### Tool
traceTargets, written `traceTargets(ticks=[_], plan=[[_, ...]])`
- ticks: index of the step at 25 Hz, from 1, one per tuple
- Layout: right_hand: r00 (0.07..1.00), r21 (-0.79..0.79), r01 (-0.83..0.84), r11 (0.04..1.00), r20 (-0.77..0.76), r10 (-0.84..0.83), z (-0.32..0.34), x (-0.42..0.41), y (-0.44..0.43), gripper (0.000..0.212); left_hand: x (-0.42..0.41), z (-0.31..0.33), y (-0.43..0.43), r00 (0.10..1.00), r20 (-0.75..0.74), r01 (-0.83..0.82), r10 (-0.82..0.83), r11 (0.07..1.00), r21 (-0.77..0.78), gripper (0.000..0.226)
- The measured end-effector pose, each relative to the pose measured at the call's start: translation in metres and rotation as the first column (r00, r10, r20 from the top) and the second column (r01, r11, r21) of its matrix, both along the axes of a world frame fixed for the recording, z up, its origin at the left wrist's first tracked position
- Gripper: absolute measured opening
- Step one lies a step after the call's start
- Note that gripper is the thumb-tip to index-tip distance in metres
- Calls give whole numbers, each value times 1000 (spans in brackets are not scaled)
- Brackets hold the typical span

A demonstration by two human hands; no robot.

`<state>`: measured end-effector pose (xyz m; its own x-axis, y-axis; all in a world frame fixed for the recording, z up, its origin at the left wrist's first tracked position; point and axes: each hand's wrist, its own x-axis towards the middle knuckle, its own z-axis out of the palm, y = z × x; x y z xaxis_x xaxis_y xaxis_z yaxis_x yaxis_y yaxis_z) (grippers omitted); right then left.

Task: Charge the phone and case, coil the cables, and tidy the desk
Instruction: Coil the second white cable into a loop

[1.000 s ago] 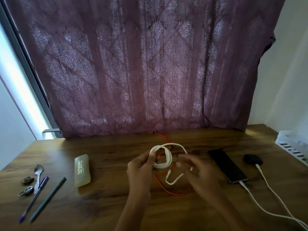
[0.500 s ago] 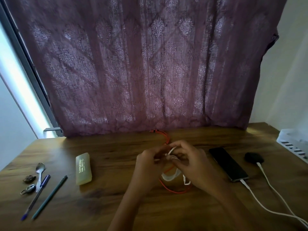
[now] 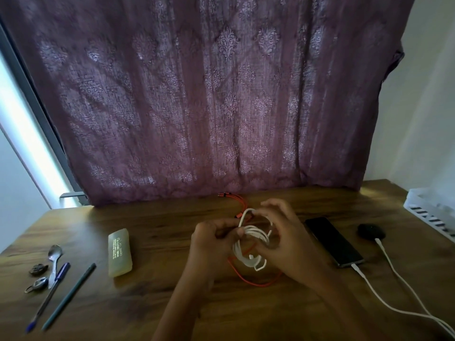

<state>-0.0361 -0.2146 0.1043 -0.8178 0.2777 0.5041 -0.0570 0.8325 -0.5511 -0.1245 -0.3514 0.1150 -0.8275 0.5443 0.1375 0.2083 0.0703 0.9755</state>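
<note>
The left hand (image 3: 212,242) pinches the white cable coil (image 3: 249,233) over the mid-counter (image 3: 160,217). The right hand (image 3: 288,244) has its grip curled round the coil's right side.

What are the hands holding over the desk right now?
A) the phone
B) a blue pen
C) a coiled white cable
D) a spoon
C: the left hand and right hand grip the white cable; the phone, blue pen and spoon lie on the desk.

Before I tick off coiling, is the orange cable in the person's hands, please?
No, the left hand and right hand hold the white cable, while the orange cable lies on the desk.
</note>
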Motion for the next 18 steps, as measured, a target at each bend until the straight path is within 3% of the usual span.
traceTargets(ticks=[3, 8, 10, 14, 18], plan=[[993, -51, -69, 996, 97, 73, 2, 0, 1, 69, 0, 1, -1, 999, 11, 39, -39, 998, -42, 19], [993, -131, 36, 991, 117, -21, 2, -3, -2, 21, -5, 2, -4, 998, 6, 60, -60, 997, 39, 15], [994, -210, 8, 978, 106, 15, 3, -4, -6, 13, -5, -1, -4, 999, 0, 38, -38, 997, 67, 16], [993, -611, -51, 790, 55, 106, 12, -2, -9, 17, -1, -3, -2, 996, -66, 60, -55, 994, 86, 33], [991, -838, -72, 541, -1, 132, 13, 4, -11, 13, -8, -3, -4, 950, -189, 231, -247, 968, -98, 24]])
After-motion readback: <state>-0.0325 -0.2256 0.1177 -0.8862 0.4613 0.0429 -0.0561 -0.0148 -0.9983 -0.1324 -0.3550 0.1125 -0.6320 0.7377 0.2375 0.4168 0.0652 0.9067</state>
